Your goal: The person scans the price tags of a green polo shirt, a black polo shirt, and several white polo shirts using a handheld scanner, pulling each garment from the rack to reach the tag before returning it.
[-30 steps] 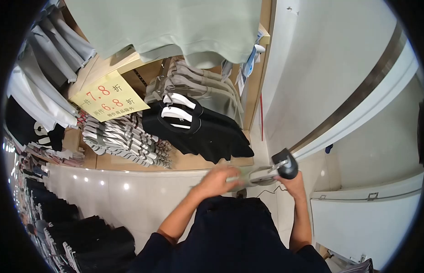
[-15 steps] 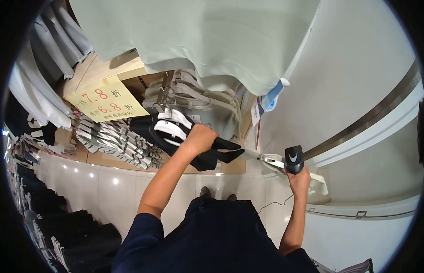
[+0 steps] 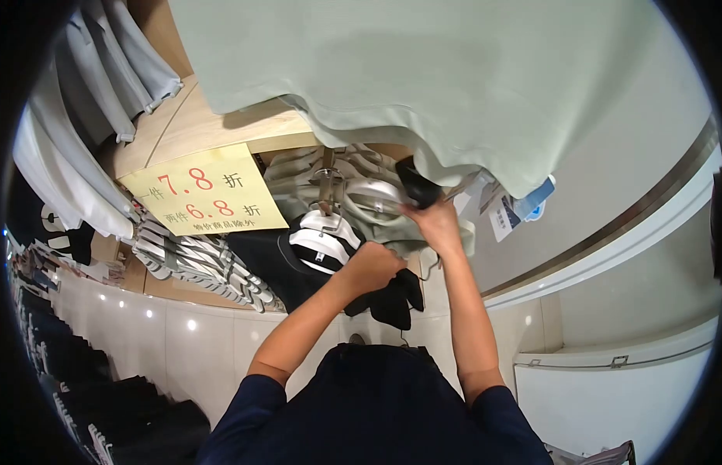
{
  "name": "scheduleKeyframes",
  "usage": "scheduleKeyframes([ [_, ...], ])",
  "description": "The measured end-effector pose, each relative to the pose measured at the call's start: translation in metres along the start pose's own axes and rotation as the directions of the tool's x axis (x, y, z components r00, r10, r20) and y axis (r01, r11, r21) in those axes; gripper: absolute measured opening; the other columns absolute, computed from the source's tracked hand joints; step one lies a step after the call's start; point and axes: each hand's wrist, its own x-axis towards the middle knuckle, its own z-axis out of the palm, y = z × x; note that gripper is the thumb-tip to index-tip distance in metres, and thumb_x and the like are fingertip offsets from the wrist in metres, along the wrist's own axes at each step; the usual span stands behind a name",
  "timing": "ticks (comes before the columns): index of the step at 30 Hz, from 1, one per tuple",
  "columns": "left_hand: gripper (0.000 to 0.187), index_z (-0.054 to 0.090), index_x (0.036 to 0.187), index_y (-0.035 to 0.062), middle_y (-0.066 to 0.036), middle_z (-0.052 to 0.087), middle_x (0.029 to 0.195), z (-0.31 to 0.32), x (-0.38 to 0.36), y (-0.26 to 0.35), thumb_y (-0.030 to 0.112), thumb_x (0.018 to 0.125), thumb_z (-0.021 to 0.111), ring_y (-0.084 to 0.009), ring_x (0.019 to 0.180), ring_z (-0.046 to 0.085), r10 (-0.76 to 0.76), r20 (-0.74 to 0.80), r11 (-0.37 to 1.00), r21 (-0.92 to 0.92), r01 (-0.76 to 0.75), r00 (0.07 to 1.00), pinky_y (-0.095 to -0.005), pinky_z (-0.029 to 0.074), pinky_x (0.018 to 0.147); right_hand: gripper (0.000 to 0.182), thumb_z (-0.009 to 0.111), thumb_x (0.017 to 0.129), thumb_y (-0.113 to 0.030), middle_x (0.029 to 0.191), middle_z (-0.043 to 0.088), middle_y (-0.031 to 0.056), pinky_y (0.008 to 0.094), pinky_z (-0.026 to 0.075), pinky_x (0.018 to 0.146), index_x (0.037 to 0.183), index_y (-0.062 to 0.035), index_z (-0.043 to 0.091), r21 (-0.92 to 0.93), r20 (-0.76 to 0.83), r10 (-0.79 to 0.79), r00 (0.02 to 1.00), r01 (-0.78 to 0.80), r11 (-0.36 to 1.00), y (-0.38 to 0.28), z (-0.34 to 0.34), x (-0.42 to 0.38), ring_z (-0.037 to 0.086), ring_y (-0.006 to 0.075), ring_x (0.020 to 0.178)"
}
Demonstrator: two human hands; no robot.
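My left hand (image 3: pixel 373 267) is closed on a black garment (image 3: pixel 260 260), which hangs on a rail with white hangers (image 3: pixel 326 236) showing at its collar. Folds of black cloth stick out below and right of that fist. Just up and to the right, my right hand (image 3: pixel 438 225) grips a black handheld scanner (image 3: pixel 418 184). The scanner's head is raised in front of the pale green garments (image 3: pixel 392 221) on the same rail, near a white hanger. A cord shows beneath my right hand. The rest of the scanner's handle is hidden by my fingers.
A large pale green garment (image 3: pixel 361 62) hangs overhead. At left are a yellow price sign (image 3: pixel 206 190), a wooden shelf (image 3: pixel 198 116) and striped garments (image 3: pixel 198 256). White and blue tags (image 3: pixel 512 213) hang at right, before a curved white wall (image 3: pixel 601 201). Dark clothes (image 3: pixel 144 418) fill the lower left.
My right hand has carried the scanner up and left, from beside the wall to the rail. My left hand, still on the black garment, appears further right and lower as the view shifted.
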Motion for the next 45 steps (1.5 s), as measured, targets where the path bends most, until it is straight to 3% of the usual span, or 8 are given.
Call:
scheduleKeyframes([
  [3, 0.021, 0.071, 0.097, 0.0119, -0.012, 0.065, 0.072, -0.001, -0.004, -0.001, 0.013, 0.076, 0.065, -0.0309, 0.072, 0.068, 0.028, -0.051, 0.997, -0.074, -0.032, 0.998, -0.0428, 0.052, 0.062, 0.056, 0.084, 0.071, -0.033, 0.099, 0.070, 0.0215, 0.0391, 0.051, 0.084, 0.109, 0.0011, 0.063, -0.133, 0.061, 0.070, 0.996, -0.061, 0.989, -0.012, 0.043, 0.013, 0.066, 0.0383, 0.096],
  [8, 0.017, 0.070, 0.090, 0.0047, -0.015, 0.065, 0.073, 0.021, -0.010, -0.011, 0.008, 0.074, 0.063, -0.0337, 0.071, 0.066, 0.102, -0.242, 0.971, -0.185, -0.149, 0.965, -0.0437, 0.052, 0.062, 0.055, 0.084, 0.070, -0.037, 0.096, 0.069, 0.0220, 0.0404, 0.050, 0.085, 0.104, 0.0008, 0.063, -0.068, 0.075, 0.163, 0.984, -0.158, 0.985, 0.023, 0.090, 0.006, 0.065, 0.0386, 0.095],
  [14, 0.019, 0.071, 0.090, 0.0094, -0.013, 0.066, 0.078, 0.001, -0.020, -0.014, 0.006, 0.074, 0.061, -0.0307, 0.073, 0.068, 0.112, -0.105, 0.985, -0.123, -0.124, 0.988, -0.0428, 0.052, 0.065, 0.052, 0.081, 0.076, -0.040, 0.085, 0.066, 0.0083, 0.0305, 0.055, 0.052, 0.106, -0.0008, 0.065, 0.109, 0.014, 0.440, 0.898, -0.439, 0.892, 0.019, 0.057, -0.006, 0.063, 0.0144, 0.066],
  [19, 0.014, 0.070, 0.085, 0.0094, -0.011, 0.064, 0.072, 0.005, -0.020, -0.019, 0.008, 0.076, 0.060, -0.0298, 0.072, 0.067, 0.126, -0.103, 0.983, -0.123, -0.138, 0.987, -0.0425, 0.049, 0.066, 0.052, 0.084, 0.072, -0.034, 0.093, 0.070, 0.0184, 0.0405, 0.053, 0.077, 0.107, -0.0013, 0.063, -0.167, -0.140, 0.128, 0.982, -0.151, 0.974, 0.051, 0.024, 0.012, 0.069, 0.0330, 0.083],
  [22, 0.025, 0.072, 0.095, 0.0114, -0.011, 0.064, 0.078, 0.004, -0.018, -0.018, 0.005, 0.073, 0.061, -0.0302, 0.076, 0.068, 0.119, -0.016, 0.985, -0.126, -0.120, 0.993, -0.0422, 0.051, 0.070, 0.059, 0.085, 0.070, -0.028, 0.101, 0.070, 0.0220, 0.0436, 0.051, 0.084, 0.118, -0.0030, 0.060, -0.389, 0.125, 0.145, 0.982, -0.086, 0.917, 0.059, 0.033, 0.017, 0.066, 0.0405, 0.097],
  [33, 0.015, 0.067, 0.090, 0.0113, -0.010, 0.062, 0.085, 0.003, -0.024, -0.011, 0.008, 0.077, 0.062, -0.0287, 0.089, 0.062, 0.092, 0.012, 0.976, -0.200, -0.088, 0.996, -0.0422, 0.042, 0.082, 0.056, 0.085, 0.071, -0.023, 0.103, 0.069, 0.0226, 0.0385, 0.050, 0.087, 0.115, 0.0021, 0.061, -0.319, -0.022, 0.058, 0.998, -0.062, 0.946, 0.097, 0.036, 0.017, 0.066, 0.0372, 0.099],
  [41, 0.019, 0.065, 0.095, 0.0049, -0.010, 0.061, 0.104, -0.016, 0.025, 0.023, 0.017, 0.081, 0.069, -0.0291, 0.101, 0.059, -0.029, -0.522, 0.955, -0.266, -0.130, 0.853, -0.0479, 0.040, 0.099, 0.047, 0.083, 0.078, -0.027, 0.106, 0.070, 0.0169, 0.0382, 0.050, 0.086, 0.113, -0.0020, 0.064, -0.251, 0.173, -0.066, 0.983, 0.109, 0.962, 0.077, -0.030, 0.012, 0.065, 0.0342, 0.098],
  [45, 0.010, 0.063, 0.087, 0.0048, -0.015, 0.067, 0.086, 0.032, 0.061, 0.020, 0.013, 0.081, 0.062, -0.0315, 0.089, 0.068, -0.152, -0.185, 0.986, -0.102, 0.135, 0.971, -0.0489, 0.049, 0.086, 0.041, 0.079, 0.081, -0.027, 0.105, 0.070, 0.0165, 0.0392, 0.050, 0.086, 0.110, -0.0024, 0.066, -0.308, 0.118, -0.210, 0.970, 0.237, 0.921, 0.115, -0.042, 0.024, 0.065, 0.0352, 0.098],
])
